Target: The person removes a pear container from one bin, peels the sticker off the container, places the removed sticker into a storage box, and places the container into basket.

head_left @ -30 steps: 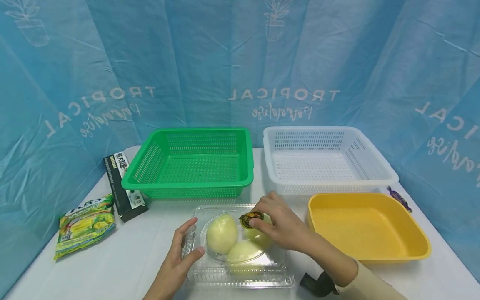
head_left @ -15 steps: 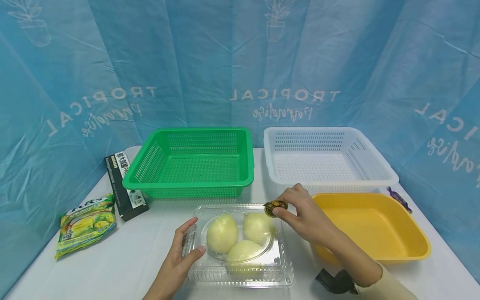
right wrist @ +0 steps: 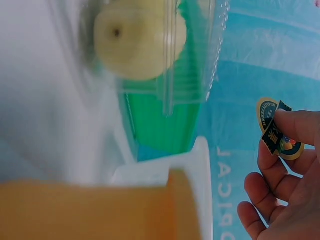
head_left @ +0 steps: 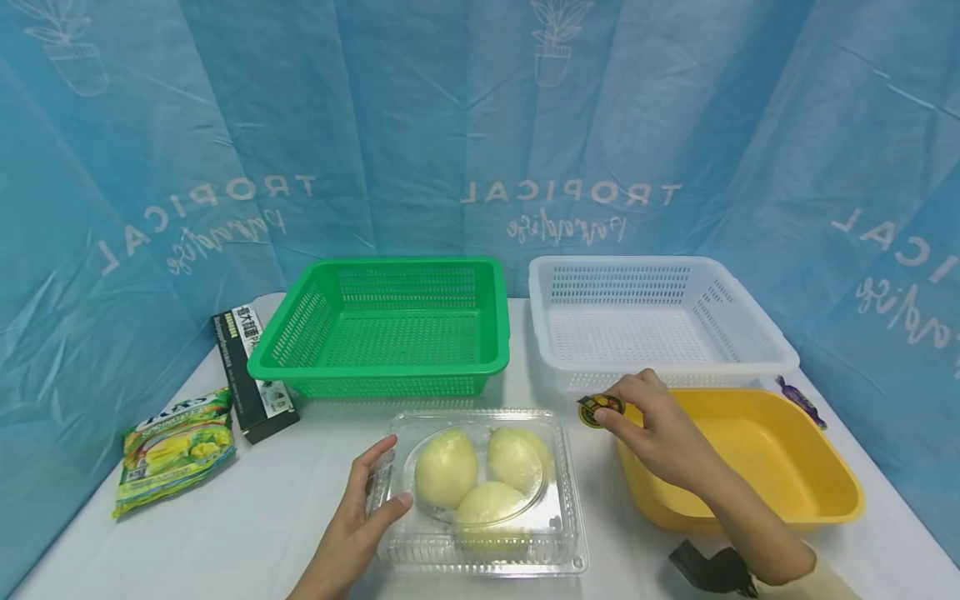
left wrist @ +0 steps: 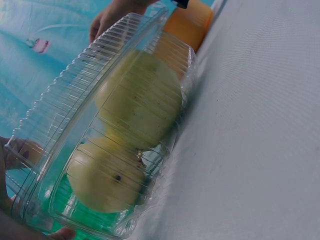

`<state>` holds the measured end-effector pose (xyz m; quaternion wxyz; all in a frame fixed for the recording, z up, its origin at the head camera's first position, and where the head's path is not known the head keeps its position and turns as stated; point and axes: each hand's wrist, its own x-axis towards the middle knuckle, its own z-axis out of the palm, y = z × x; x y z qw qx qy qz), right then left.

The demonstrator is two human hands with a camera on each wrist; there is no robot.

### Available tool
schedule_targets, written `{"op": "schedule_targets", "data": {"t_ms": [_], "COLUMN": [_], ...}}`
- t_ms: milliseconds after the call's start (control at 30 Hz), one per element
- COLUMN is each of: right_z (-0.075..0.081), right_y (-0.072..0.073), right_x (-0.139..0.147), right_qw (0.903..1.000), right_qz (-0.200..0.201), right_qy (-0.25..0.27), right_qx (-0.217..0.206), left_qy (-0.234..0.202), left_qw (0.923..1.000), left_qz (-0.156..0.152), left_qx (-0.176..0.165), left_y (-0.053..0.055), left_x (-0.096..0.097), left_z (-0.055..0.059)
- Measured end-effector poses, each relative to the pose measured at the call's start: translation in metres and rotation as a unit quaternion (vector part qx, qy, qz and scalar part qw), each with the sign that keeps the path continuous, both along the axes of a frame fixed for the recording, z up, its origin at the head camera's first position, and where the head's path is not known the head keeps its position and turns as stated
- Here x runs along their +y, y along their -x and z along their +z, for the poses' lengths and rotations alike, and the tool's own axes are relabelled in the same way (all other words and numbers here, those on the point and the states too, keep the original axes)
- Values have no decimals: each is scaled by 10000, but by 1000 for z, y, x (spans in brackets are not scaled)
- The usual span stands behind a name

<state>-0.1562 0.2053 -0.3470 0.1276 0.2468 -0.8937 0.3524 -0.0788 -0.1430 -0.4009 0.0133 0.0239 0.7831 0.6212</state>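
A clear plastic clamshell box (head_left: 480, 560) stands on the table in the head view, its lid closed over three pale yellow-green round fruits (head_left: 446, 468). My left hand (head_left: 356, 512) holds the box by its left side, thumb on the near part and fingers toward the far corner. To the right of the box, my right hand (head_left: 660, 429) pinches an oval black-and-gold sticker (head_left: 600, 410) between thumb and index finger. In the right wrist view the sticker (right wrist: 280, 129) shows fruit pictures and a dark banner, while the other fingers curl loosely beneath.
Behind the box stand a green basket (head_left: 378, 368) and a white basket (head_left: 663, 367). A yellow tub (head_left: 750, 467) lies under the right forearm. At left are a black box (head_left: 255, 375) and a yellow-green snack packet (head_left: 176, 450); a purple-wrapped candy (head_left: 801, 402) lies far right.
My right hand has moved right, carrying the sticker from above the box lid to beside the yellow tub. The left hand keeps its place on the box.
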Motion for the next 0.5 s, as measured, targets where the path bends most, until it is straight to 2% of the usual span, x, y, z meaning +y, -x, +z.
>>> {"op": "schedule_targets", "data": {"t_ms": [500], "right_z": [-14], "right_y": [-2], "right_x": [44], "right_qw": [9971], "right_qz": [-643], "right_qy": [-376], "right_qx": [-137], "left_qy": [-79], "left_qw": [10000], "left_qz": [-40], "left_qx": [33], "left_y": [0], "left_x": [0], "left_z": [0]}}
